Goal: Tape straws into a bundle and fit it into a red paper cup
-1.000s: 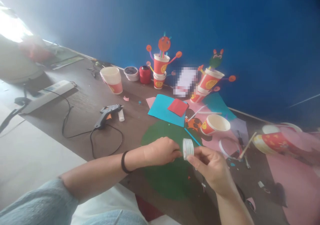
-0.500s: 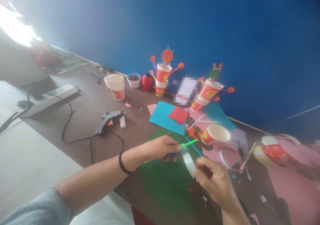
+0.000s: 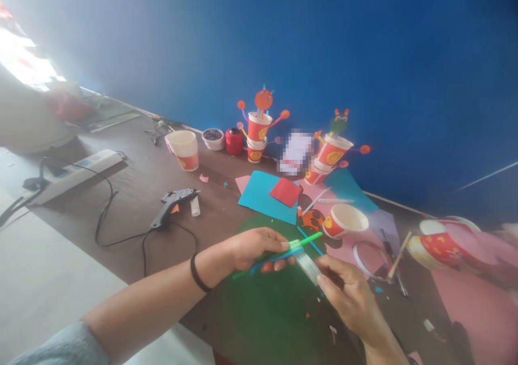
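While left hand pinches straws | forearm crossing table edge | right hand grips tape

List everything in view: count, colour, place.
Thin straws: at least two, green, blue, left hand
Round tape roll: one, whitish, right hand
Round paper: one, green, below hands
Rectangular paper: one, turquoise, centre
Square paper: one, red, on turquoise
Paper sheets: several, pink, right
Cup figures: two, red and white, rear
Paper cups: several, red and white, left rear, right
Corded glue gun: one, dark grey, left
Long power strip: one, white, left
Cylindrical spool: one, red, rear
Tabletop: one, brown, beneath
Wall: one, blue, behind
Wristband: one, black, left wrist
Hands: two, bare, front
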Demonstrator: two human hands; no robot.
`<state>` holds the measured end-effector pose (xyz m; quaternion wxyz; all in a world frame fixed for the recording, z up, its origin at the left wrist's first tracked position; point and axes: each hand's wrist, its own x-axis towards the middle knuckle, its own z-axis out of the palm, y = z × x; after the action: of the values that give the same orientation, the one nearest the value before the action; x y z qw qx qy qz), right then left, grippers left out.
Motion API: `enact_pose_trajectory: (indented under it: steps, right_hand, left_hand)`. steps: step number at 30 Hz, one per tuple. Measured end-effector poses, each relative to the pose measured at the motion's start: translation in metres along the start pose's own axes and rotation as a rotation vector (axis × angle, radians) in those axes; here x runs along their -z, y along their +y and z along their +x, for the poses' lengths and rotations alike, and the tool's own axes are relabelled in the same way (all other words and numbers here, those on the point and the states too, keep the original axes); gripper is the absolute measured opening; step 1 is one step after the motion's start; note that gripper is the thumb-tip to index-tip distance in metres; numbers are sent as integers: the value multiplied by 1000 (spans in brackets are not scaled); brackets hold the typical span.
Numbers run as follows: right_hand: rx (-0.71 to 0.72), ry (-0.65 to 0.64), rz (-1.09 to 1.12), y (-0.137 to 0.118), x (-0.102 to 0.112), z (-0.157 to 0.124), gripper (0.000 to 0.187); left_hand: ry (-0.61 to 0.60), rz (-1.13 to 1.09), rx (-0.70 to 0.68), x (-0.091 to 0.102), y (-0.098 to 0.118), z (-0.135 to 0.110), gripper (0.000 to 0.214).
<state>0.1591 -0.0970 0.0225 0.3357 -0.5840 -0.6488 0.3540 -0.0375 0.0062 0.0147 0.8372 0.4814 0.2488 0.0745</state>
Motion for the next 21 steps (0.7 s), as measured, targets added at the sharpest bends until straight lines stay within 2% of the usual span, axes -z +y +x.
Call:
enact_pose_trajectory:
  steps: [2, 4, 9, 15, 21]
  right_hand:
    - [28, -7, -77, -1, 1, 1, 17]
    - [41, 8, -157, 2, -2, 3, 17]
    - [-6, 126, -274, 11, -11, 7, 22]
    - [-76, 71, -208, 11, -12, 9, 18]
    - [-37, 103, -128, 12, -15, 9, 13]
  left_hand:
    - [10, 79, -4, -2, 0, -1, 34]
    - [70, 200, -34, -6, 0, -2, 37]
    - [160, 385, -52, -9, -3, 0, 40]
    - [24, 280, -22, -1, -8, 3, 41]
    - [-80, 132, 57, -1, -8, 3, 41]
